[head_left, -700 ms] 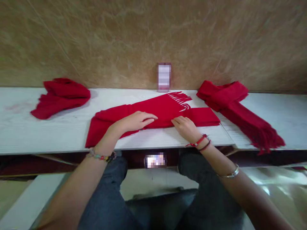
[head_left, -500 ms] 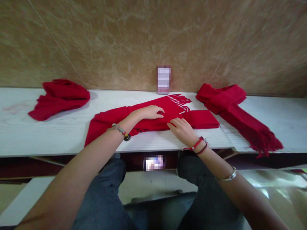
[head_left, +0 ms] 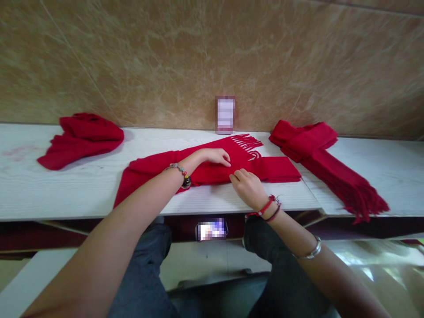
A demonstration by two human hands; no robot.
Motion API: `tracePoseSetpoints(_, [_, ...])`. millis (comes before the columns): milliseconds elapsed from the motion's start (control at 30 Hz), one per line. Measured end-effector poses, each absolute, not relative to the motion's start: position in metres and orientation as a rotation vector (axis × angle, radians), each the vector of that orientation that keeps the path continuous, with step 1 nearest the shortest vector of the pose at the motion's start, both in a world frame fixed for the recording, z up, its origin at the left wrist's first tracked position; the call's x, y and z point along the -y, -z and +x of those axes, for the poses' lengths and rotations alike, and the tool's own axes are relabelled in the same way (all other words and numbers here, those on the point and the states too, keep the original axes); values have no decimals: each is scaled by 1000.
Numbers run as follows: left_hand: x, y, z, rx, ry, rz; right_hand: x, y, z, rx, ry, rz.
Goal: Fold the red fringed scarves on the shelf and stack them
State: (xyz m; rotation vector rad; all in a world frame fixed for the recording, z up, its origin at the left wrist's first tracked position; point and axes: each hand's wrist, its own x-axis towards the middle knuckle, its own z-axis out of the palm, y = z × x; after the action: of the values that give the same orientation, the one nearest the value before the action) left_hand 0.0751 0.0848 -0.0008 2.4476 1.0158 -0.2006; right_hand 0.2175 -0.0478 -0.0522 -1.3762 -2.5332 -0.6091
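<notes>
A red fringed scarf lies folded lengthwise on the white tabletop, its fringe fanned out at the back right. My left hand rests on top of it with loosely curved fingers and the palm turned down; nothing shows in its grasp. Close by on the right, my right hand pinches at the scarf's near edge, fingertips drawn together. Only a small gap separates the two hands. The cloth beneath the left palm and forearm is hidden.
Another red scarf, folded across itself, lies to the right. A bunched red cloth sits at the left. Against the marbled wall leans a blurred phone-like screen. A phone shows below the table's front edge.
My left hand has slid slightly right across the scarf. The fingers of my right hand have drawn closer together at the edge. The view has shifted a little.
</notes>
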Motion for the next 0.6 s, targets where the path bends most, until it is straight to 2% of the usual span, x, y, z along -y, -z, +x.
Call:
tracePoseSetpoints(367, [-89,7,71,-968,54,2388,51,53,209,2496,565,-1503])
tracePoseSetpoints(600, [-92,-6,68,-892,-333,2070,46,39,215,2216,573,-1445])
